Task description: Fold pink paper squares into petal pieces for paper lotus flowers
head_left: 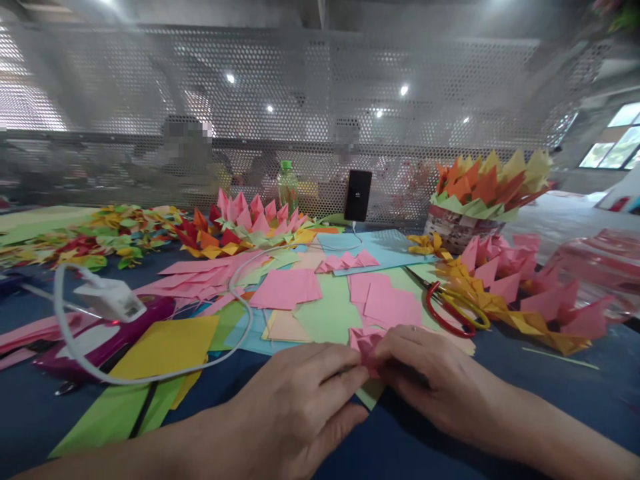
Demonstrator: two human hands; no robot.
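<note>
My left hand point(295, 400) and my right hand point(430, 377) meet over the near edge of the table. Both pinch a small folded pink paper piece point(367, 347) between fingertips and thumbs. The piece is crumpled into folds and partly hidden by my fingers. It sits just above a green sheet point(330, 313) lying on the dark blue tabletop. Loose pink squares point(387, 300) lie right behind my hands.
Red and yellow scissors point(453, 310) lie right of the pink squares. A white charger with cable point(107, 300) rests on a purple object at left. Folded paper flowers point(245, 223) and a paper-crowned basket point(473, 207) stand behind, with a phone point(358, 195) and a bottle point(287, 187) against a mesh screen.
</note>
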